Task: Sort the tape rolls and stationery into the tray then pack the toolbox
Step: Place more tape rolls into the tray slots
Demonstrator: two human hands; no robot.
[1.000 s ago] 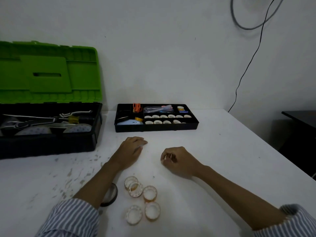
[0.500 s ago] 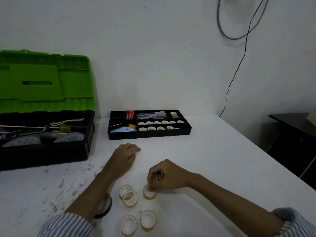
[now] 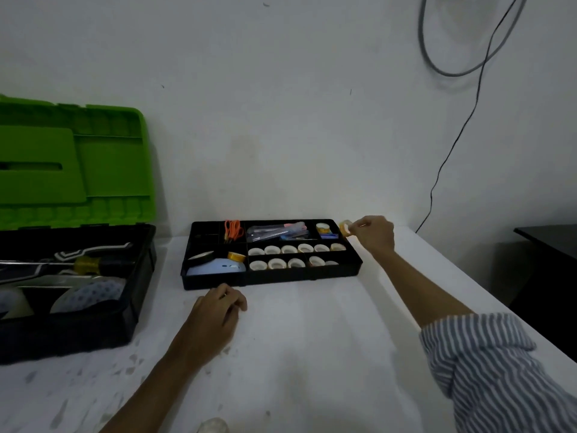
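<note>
At the bottom edge a pale loose roll (image 3: 213, 425) lies on the table (image 3: 312, 354), cut off and blurred; it is probably tape waiting its turn. Farther out, the left hand (image 3: 215, 314) rests knuckles-up just short of the front wall of the tray (image 3: 281, 278). Its fingers are loosely curled and grasp nothing, and it seems parked there to steady the tray if it gets nudged. Inside the tray, the sorted rolls (image 3: 288, 249) stand in two rows, and the near row looks thinner at its right end, so a slot is likely free there. At the tray's far right corner the right hand (image 3: 373, 234) pinches a small amber tape roll (image 3: 345, 228) between fingertips, held above the rim for lowering in. Bare tabletop lies right of the tray before the table's edge, leaving the arm room. To the left, across a gap, the toolbox (image 3: 78, 326) sits with its lid (image 3: 71, 164) up.
</note>
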